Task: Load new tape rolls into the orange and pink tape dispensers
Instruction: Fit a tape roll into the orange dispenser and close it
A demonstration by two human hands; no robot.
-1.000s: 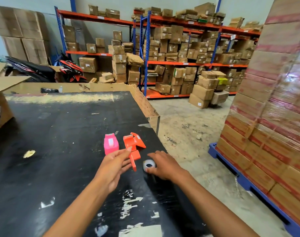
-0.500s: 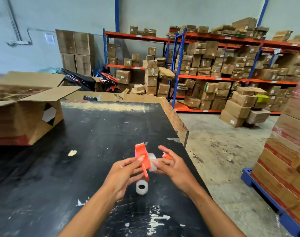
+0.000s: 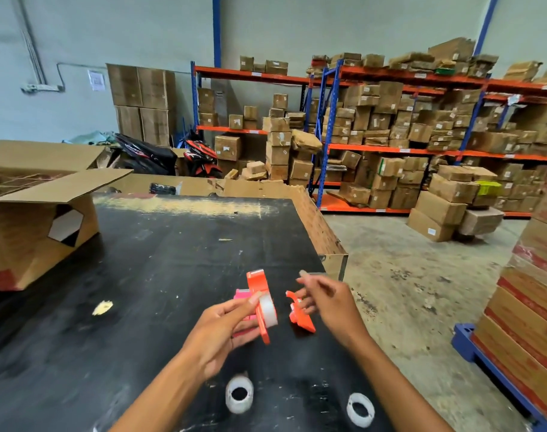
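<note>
My left hand (image 3: pixel 217 333) grips one orange dispenser half (image 3: pixel 257 283), held upright above the black table (image 3: pixel 147 269). A clear tape roll (image 3: pixel 269 310) sits on its inner side. My right hand (image 3: pixel 331 304) is just to the right; its lower fingers hold the other orange half (image 3: pixel 302 316), while thumb and forefinger are raised and blurred. The pink dispenser (image 3: pixel 241 296) lies on the table behind my left hand, mostly hidden. Two more clear tape rolls lie near the front edge, one (image 3: pixel 239 397) under my left wrist and one (image 3: pixel 361 410) under my right forearm.
An open cardboard box (image 3: pixel 32 235) lies on its side at the table's left. The table's right edge (image 3: pixel 334 254) drops to a concrete floor. A wrapped stack of boxes on a blue pallet (image 3: pixel 528 322) stands at the right; shelves of cartons fill the back.
The orange dispenser was lifted off the table and pulled into two halves. A tape roll went onto the half in my left hand. My head tilted up, so the rolls now show lower.
</note>
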